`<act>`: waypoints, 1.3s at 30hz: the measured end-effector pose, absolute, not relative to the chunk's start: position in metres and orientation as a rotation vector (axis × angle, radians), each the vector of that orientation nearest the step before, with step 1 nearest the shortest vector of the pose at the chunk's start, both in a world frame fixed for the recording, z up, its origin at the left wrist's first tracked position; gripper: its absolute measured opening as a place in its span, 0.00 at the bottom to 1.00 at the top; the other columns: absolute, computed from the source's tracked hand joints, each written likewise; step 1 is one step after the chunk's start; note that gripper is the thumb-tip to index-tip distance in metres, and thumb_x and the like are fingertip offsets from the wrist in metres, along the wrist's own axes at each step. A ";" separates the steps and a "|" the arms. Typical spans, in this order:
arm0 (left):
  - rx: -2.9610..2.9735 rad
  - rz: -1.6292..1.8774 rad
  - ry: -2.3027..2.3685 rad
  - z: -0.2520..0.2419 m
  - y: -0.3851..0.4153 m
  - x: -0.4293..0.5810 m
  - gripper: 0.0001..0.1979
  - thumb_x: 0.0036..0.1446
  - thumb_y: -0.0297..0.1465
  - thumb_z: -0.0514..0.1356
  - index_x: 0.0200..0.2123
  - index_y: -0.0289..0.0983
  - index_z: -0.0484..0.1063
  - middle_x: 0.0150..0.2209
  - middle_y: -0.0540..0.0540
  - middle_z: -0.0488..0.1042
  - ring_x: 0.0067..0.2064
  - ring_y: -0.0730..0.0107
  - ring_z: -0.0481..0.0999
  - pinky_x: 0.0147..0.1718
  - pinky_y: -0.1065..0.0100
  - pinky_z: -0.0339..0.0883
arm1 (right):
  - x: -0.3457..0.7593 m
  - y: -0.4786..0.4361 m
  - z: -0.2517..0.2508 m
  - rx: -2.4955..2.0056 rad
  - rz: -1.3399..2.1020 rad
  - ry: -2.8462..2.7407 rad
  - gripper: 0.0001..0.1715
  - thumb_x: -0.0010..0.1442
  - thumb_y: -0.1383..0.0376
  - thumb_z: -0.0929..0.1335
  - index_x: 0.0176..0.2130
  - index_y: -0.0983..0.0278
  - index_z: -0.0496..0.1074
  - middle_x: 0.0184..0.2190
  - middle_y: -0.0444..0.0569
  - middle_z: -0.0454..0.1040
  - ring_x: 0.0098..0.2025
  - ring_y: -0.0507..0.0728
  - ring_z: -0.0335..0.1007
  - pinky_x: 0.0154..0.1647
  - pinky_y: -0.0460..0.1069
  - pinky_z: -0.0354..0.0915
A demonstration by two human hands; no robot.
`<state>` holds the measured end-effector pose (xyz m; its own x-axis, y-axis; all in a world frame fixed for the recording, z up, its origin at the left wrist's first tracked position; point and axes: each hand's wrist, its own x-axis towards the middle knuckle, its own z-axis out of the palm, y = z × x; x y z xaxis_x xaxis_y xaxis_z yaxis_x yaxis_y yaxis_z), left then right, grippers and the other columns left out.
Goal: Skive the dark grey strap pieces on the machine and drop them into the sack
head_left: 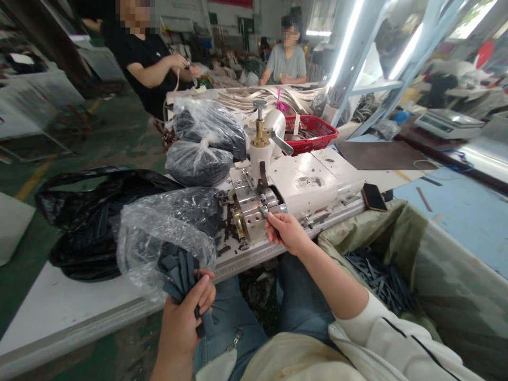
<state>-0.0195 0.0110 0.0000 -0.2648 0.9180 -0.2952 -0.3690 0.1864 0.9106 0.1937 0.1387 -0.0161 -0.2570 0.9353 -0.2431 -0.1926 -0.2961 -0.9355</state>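
My left hand (186, 317) is closed around a bundle of dark grey strips (180, 272) beside the mouth of a clear plastic bag (159, 233) full of the same strips. My right hand (286, 232) pinches one dark strip (265, 212) and holds it against the metal feed head (252, 203) of a white bench machine (305, 182). The machine sits on a white worktable (63, 307) in front of my knees.
Tied clear bags of dark strips (198, 159) and a black plastic bag (91, 211) lie on the table. A cloth-lined bin with finished strips (381, 278) stands at my right. A red basket (313, 132), a phone (373, 197) and two people working are further back.
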 end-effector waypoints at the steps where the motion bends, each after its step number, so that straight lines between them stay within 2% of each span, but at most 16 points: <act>1: 0.598 1.384 1.282 0.001 0.011 -0.020 0.10 0.50 0.34 0.66 0.32 0.34 0.71 0.16 0.59 0.55 0.16 0.83 0.54 0.14 0.79 0.45 | 0.193 0.141 -0.016 -1.128 1.668 -1.042 0.26 0.53 0.45 0.67 0.24 0.64 0.66 0.11 0.42 0.69 0.10 0.45 0.55 0.10 0.41 0.47; 5: 0.589 1.374 1.288 0.001 0.011 -0.020 0.10 0.50 0.35 0.66 0.32 0.35 0.71 0.16 0.59 0.54 0.16 0.83 0.54 0.14 0.80 0.43 | 0.188 0.147 -0.012 -1.220 1.624 -0.968 0.23 0.54 0.48 0.67 0.23 0.65 0.66 0.10 0.42 0.67 0.09 0.45 0.54 0.09 0.40 0.46; 10: 0.574 1.373 1.256 -0.003 0.012 -0.021 0.09 0.50 0.33 0.66 0.31 0.34 0.72 0.16 0.58 0.54 0.16 0.84 0.54 0.14 0.80 0.44 | 0.181 0.150 -0.007 -1.233 1.587 -0.809 0.19 0.59 0.57 0.66 0.22 0.66 0.66 0.09 0.42 0.67 0.09 0.45 0.54 0.08 0.39 0.45; 13: 0.574 1.375 1.235 -0.004 0.012 -0.022 0.09 0.50 0.33 0.66 0.31 0.34 0.72 0.16 0.58 0.54 0.16 0.84 0.53 0.14 0.81 0.44 | 0.184 0.149 -0.005 -1.192 1.523 -0.649 0.19 0.61 0.60 0.66 0.22 0.67 0.67 0.10 0.43 0.68 0.09 0.45 0.55 0.08 0.38 0.48; 15: 0.575 1.367 1.240 -0.003 0.012 -0.022 0.09 0.50 0.33 0.66 0.31 0.35 0.72 0.16 0.58 0.54 0.16 0.84 0.53 0.13 0.81 0.43 | 0.191 0.146 -0.004 -1.125 1.492 -0.524 0.18 0.61 0.61 0.67 0.23 0.67 0.68 0.13 0.45 0.71 0.11 0.45 0.59 0.10 0.38 0.54; 17: 0.573 1.355 1.253 -0.002 0.011 -0.021 0.09 0.50 0.34 0.66 0.32 0.35 0.71 0.16 0.58 0.54 0.16 0.83 0.52 0.12 0.81 0.41 | 0.201 0.139 -0.002 -1.018 1.523 -0.377 0.15 0.63 0.63 0.67 0.26 0.67 0.70 0.19 0.48 0.76 0.16 0.47 0.68 0.15 0.38 0.63; 19: 0.579 1.350 1.264 -0.001 0.011 -0.020 0.09 0.51 0.34 0.66 0.32 0.35 0.71 0.16 0.58 0.54 0.16 0.83 0.52 0.12 0.81 0.42 | 0.212 0.131 -0.001 -0.878 1.617 -0.225 0.14 0.65 0.64 0.65 0.29 0.66 0.71 0.28 0.51 0.80 0.28 0.50 0.77 0.26 0.41 0.72; 22: 0.599 1.338 1.272 -0.001 0.011 -0.015 0.09 0.51 0.34 0.65 0.31 0.35 0.71 0.16 0.58 0.54 0.16 0.82 0.53 0.12 0.81 0.44 | 0.223 0.117 0.000 -0.695 1.723 -0.082 0.19 0.69 0.64 0.59 0.30 0.65 0.72 0.39 0.50 0.81 0.45 0.53 0.77 0.42 0.46 0.74; 24: 0.604 1.310 1.273 -0.002 0.012 -0.011 0.09 0.51 0.34 0.65 0.32 0.35 0.71 0.16 0.58 0.54 0.17 0.82 0.53 0.12 0.81 0.45 | 0.227 0.110 0.000 -0.657 1.717 -0.058 0.20 0.70 0.64 0.58 0.32 0.65 0.73 0.41 0.49 0.81 0.49 0.54 0.75 0.47 0.47 0.72; 30: 0.633 1.214 1.216 -0.004 0.010 0.008 0.09 0.52 0.34 0.65 0.32 0.35 0.71 0.16 0.59 0.53 0.16 0.84 0.52 0.13 0.81 0.45 | 0.233 0.098 -0.001 -0.760 1.611 -0.036 0.18 0.69 0.69 0.58 0.34 0.65 0.74 0.40 0.49 0.81 0.46 0.53 0.77 0.49 0.47 0.71; 39: 0.700 1.054 1.126 -0.009 0.007 0.041 0.10 0.53 0.35 0.64 0.33 0.34 0.71 0.16 0.58 0.54 0.16 0.83 0.53 0.13 0.80 0.41 | 0.253 0.084 -0.008 -0.850 1.493 0.143 0.14 0.66 0.74 0.58 0.39 0.69 0.72 0.39 0.55 0.80 0.46 0.56 0.77 0.48 0.48 0.73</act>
